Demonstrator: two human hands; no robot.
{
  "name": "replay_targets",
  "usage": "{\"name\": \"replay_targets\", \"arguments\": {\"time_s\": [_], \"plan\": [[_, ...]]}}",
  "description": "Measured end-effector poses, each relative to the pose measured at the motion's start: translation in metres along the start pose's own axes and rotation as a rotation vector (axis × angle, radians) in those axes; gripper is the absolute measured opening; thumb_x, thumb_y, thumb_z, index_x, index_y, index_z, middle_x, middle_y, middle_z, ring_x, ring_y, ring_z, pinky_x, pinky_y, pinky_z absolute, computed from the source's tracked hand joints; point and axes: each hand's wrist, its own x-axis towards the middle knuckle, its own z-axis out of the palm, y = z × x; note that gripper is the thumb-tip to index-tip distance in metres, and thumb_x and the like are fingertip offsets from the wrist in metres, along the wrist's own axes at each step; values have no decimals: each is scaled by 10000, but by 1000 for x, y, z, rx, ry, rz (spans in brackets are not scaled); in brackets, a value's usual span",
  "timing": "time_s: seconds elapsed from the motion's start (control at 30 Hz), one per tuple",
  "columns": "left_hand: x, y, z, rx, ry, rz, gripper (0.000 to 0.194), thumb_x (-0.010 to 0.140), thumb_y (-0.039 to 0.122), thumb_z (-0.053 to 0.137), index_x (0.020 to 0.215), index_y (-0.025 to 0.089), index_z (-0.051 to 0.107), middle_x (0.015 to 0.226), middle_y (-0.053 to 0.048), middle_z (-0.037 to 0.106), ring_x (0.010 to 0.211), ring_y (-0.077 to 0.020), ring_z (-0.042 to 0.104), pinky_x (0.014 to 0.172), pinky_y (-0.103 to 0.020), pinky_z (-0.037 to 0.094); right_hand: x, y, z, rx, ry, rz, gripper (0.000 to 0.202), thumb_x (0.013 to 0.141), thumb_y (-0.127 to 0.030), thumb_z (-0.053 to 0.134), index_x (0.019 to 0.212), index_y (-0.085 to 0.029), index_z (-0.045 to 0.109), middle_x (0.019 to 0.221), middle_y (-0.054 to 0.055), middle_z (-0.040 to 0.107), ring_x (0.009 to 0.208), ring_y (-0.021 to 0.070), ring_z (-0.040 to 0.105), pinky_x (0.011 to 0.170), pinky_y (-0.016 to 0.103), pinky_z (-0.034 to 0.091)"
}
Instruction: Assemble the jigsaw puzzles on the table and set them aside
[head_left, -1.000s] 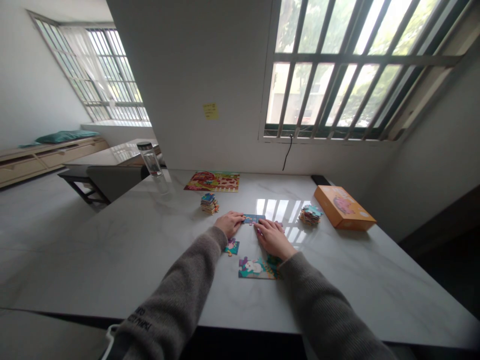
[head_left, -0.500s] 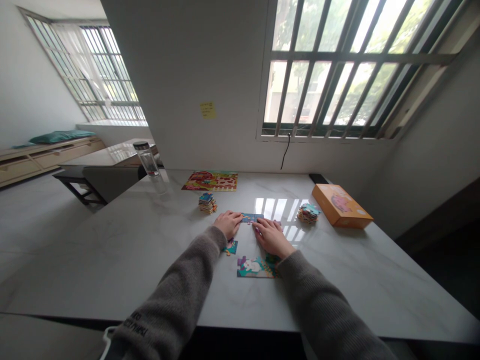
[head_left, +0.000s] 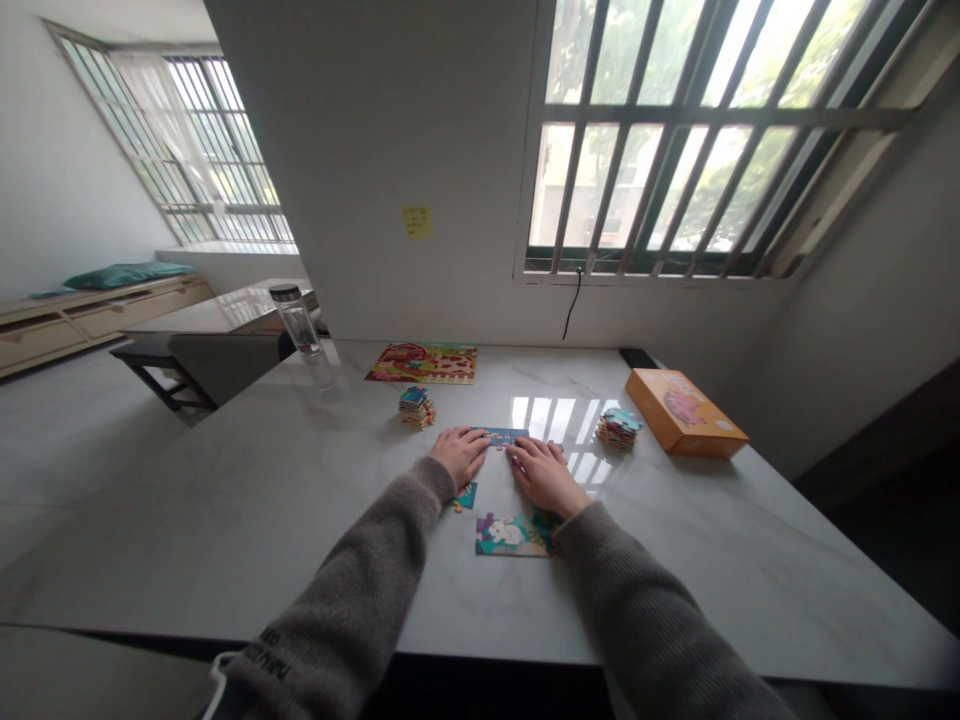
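My left hand (head_left: 460, 455) lies palm down on the left end of a blue strip of joined puzzle pieces (head_left: 504, 436), its fingers close together. My right hand (head_left: 541, 472) rests flat over the right part of the strip, fingers slightly spread, partly hiding it. Below my left hand a loose teal piece (head_left: 466, 496) shows beside the wrist. Nearer the front lies a joined puzzle section with a white rabbit (head_left: 510, 534), its right end partly covered by my right sleeve.
Two stacks of pieces stand on the table, one at the left (head_left: 416, 408) and one at the right (head_left: 618, 427). Behind are a colourful farm picture (head_left: 424, 363), a glass bottle (head_left: 297, 322), an orange box (head_left: 684, 412) and a dark flat object (head_left: 637, 358).
My left hand has shifted slightly down and right, and more of the strip's upper left edge shows. My right hand has hardly moved.
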Motion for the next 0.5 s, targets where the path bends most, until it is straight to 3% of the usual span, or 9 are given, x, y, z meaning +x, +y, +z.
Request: {"name": "replay_targets", "arguments": {"time_s": [0.13,0.27,0.4,0.5], "plan": [[-2,-4,4,-52,76,46,396,928,305,545,1319,278,603,1445,-49,551,1286,-290,482,1080,-479,396,0,0,-1,-2,-2,-8,410,997,-299,443,1387,-267,563,1458,81,543,1344,267,452,1117,461,302],[0,-17,-12,-66,349,24,345,892,264,581,1230,251,650,1369,-79,575,1230,-293,501,1052,-452,407,0,0,-1,8,-6,-2,411,1001,-305,430,1386,-261,566,1462,77,541,1350,273,444,1122,465,294],[-3,-50,-31,1,698,-356,273,872,240,602,1134,239,679,1251,-97,609,1169,-323,524,1018,-462,398,0,1,1,18,-4,-5,413,995,-302,438,1383,-258,570,1461,81,541,1347,273,444,1122,471,294],[-6,-78,-30,10,741,-567,389,820,330,679,1194,226,653,1273,-123,569,1194,-356,497,1013,-480,407,0,1,1,21,-1,-5,412,995,-299,436,1381,-257,573,1460,83,542,1344,271,447,1122,469,296]]}}
